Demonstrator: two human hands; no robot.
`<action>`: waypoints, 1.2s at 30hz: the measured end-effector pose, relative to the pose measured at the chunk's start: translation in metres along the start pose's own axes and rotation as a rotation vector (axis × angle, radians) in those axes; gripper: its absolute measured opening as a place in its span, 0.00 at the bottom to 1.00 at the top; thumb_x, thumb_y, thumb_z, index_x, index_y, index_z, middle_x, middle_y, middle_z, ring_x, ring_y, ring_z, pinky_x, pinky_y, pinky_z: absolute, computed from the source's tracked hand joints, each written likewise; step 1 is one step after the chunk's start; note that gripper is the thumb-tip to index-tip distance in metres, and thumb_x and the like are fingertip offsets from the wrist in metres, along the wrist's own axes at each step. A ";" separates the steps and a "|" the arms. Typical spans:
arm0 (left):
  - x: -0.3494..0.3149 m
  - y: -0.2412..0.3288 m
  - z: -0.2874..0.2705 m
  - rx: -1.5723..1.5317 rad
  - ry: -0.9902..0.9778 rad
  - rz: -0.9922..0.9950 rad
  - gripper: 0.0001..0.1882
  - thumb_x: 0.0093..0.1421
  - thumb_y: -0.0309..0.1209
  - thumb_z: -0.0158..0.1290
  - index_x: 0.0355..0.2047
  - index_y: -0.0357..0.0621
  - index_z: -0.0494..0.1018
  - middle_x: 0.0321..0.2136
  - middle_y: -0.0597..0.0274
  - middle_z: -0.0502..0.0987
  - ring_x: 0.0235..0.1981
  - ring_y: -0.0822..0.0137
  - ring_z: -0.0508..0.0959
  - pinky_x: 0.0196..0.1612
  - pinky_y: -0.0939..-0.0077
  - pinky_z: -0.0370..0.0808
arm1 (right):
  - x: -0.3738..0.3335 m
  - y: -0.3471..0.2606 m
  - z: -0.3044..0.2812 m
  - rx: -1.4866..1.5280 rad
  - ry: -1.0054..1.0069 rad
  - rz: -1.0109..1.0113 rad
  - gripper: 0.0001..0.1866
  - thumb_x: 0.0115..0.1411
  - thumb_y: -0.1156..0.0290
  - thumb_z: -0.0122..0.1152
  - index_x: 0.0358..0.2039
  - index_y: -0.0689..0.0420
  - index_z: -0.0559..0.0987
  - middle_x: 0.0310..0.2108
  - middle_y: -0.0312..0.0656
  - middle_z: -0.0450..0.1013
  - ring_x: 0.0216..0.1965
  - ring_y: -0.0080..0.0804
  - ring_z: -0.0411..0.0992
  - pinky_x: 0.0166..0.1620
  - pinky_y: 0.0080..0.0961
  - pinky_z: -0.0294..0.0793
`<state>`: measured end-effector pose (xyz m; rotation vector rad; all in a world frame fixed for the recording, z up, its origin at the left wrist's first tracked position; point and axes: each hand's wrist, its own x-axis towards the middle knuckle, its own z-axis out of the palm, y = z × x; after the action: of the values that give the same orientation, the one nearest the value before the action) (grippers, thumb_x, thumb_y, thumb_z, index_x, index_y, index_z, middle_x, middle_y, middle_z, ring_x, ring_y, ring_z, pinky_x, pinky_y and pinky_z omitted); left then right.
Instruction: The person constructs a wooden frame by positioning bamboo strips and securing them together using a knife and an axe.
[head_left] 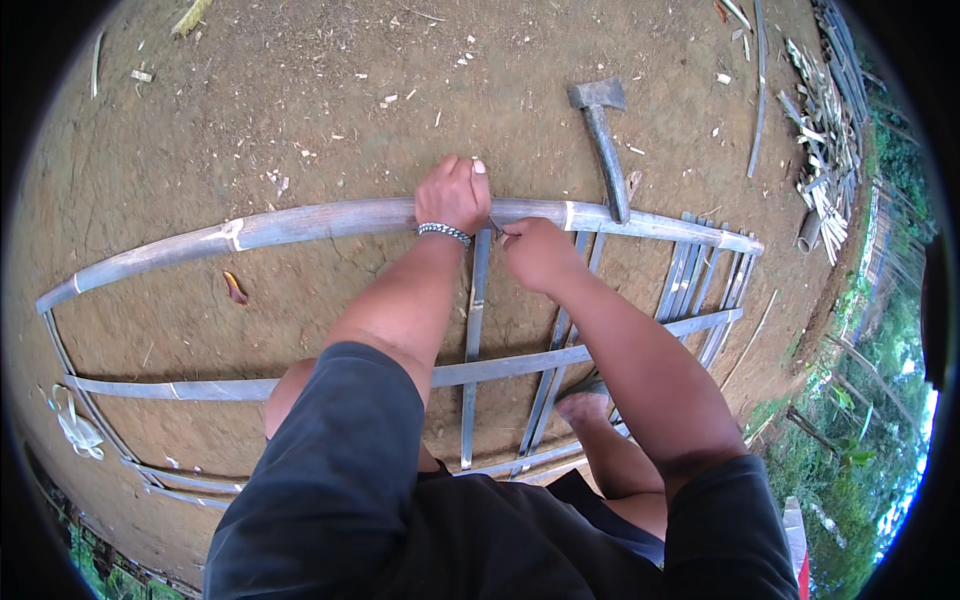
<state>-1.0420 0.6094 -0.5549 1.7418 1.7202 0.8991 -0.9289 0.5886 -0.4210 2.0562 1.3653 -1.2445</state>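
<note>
A long bamboo pole (320,221) lies crosswise on the ground before me, curved by the lens. My left hand (455,195), with a braided bracelet at its wrist, is closed over the pole near its middle. Just right of it and nearer to me, my right hand (540,255) is closed in a pinch. A thin dark tip shows between its fingers and the pole; what it belongs to is hidden. Between my forearms a narrow bamboo slat (476,300) runs from the pole toward me, its far end beside both hands.
A hatchet (605,140) rests its handle across the pole, right of my hands. Several more slats (690,275) meet the pole at right, crossed by a long flat strip (510,367). A white plastic bag (77,425) lies left. Split bamboo scraps (825,165) are heaped far right.
</note>
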 end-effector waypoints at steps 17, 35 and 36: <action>0.001 -0.005 -0.005 -0.073 0.021 -0.002 0.12 0.63 0.33 0.48 0.25 0.40 0.72 0.26 0.49 0.74 0.28 0.44 0.76 0.32 0.52 0.74 | -0.005 -0.042 -0.022 -0.921 -0.171 -0.277 0.15 0.64 0.70 0.55 0.46 0.63 0.81 0.40 0.53 0.78 0.42 0.42 0.81 0.40 0.37 0.81; 0.000 -0.005 -0.003 -0.089 -0.024 -0.017 0.12 0.62 0.34 0.48 0.27 0.40 0.73 0.28 0.49 0.74 0.30 0.45 0.78 0.35 0.52 0.76 | -0.004 -0.057 -0.010 -1.082 -0.148 -0.342 0.15 0.60 0.69 0.60 0.45 0.58 0.84 0.43 0.49 0.80 0.47 0.42 0.80 0.44 0.34 0.81; 0.000 -0.009 -0.005 -0.089 -0.012 -0.019 0.12 0.62 0.34 0.48 0.27 0.40 0.73 0.28 0.49 0.74 0.30 0.45 0.78 0.35 0.52 0.76 | 0.000 -0.057 -0.013 -0.976 -0.156 -0.285 0.14 0.60 0.69 0.60 0.44 0.59 0.84 0.42 0.50 0.80 0.46 0.42 0.80 0.42 0.34 0.81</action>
<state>-1.0521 0.6094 -0.5585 1.6675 1.6604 0.9409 -0.9726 0.6237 -0.4052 1.0967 1.7429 -0.5824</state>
